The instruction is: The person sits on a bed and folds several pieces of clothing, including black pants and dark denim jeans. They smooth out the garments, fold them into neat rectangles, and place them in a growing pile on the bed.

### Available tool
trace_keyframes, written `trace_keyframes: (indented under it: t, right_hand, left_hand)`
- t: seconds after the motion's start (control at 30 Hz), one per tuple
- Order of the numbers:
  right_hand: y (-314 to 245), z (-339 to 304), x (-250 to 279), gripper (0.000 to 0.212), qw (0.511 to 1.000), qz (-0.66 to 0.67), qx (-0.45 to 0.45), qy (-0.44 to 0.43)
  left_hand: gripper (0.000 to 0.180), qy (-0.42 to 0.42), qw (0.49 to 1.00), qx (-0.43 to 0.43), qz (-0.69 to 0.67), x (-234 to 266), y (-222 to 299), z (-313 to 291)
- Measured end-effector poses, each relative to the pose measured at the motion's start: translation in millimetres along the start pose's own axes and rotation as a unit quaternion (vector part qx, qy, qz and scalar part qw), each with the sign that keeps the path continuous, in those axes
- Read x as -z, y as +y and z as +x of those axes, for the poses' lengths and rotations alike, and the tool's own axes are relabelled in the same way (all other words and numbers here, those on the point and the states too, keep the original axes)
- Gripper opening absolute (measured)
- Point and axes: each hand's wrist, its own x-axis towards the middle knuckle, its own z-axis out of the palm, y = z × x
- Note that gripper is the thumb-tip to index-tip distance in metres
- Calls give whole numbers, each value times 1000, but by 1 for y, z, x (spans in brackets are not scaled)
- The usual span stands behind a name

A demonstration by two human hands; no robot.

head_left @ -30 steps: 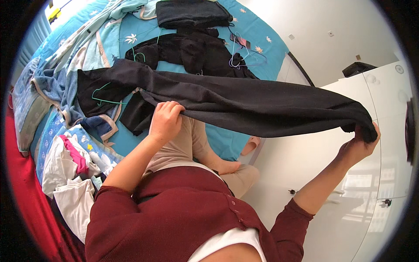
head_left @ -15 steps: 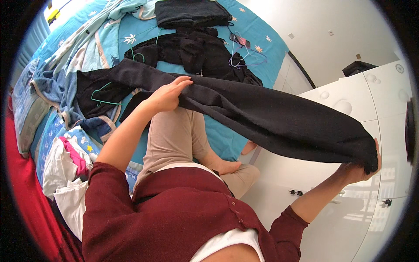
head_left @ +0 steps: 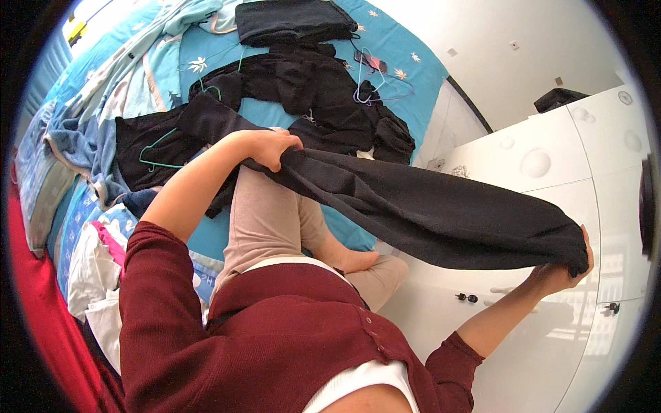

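Observation:
Black trousers (head_left: 427, 206), or a similar long-legged dark garment, stretch from the bed across to my right side. My left hand (head_left: 268, 146) grips the fabric partway along, above my knee. Far out to the right, my right hand (head_left: 561, 277) holds the gathered narrow end, its fingers partly hidden by the cloth. Beyond my left hand, the garment's other end lies on the bed among black clothing, beside a green hanger (head_left: 150, 153). Farther back lie a crumpled black garment (head_left: 292, 82) and a folded black one (head_left: 292, 22).
I sit on a bed with a blue patterned sheet (head_left: 396, 38). A pale hanger (head_left: 368, 79) and a phone (head_left: 372, 62) lie at the far right. A blue blanket (head_left: 89, 127) and white clothes (head_left: 93, 275) are at left. A white glossy cabinet (head_left: 530, 344) stands at right.
My left hand has moved slightly toward me and left, lowering the trousers. The stretch between my hands hangs lower, uncovering more of the crumpled black garment behind.

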Motion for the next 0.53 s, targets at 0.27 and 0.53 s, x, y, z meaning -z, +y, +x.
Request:
trace_keyframes:
  t: [0.27, 0.53]
  right_hand:
    - [40, 1, 36, 20, 988, -125, -38, 79]
    - [63, 0, 54, 23, 978, -179, -84, 74]
  left_hand:
    - [47, 162, 984, 58, 37, -21, 34, -60]
    - [40, 398, 907, 64, 124, -93, 39, -71]
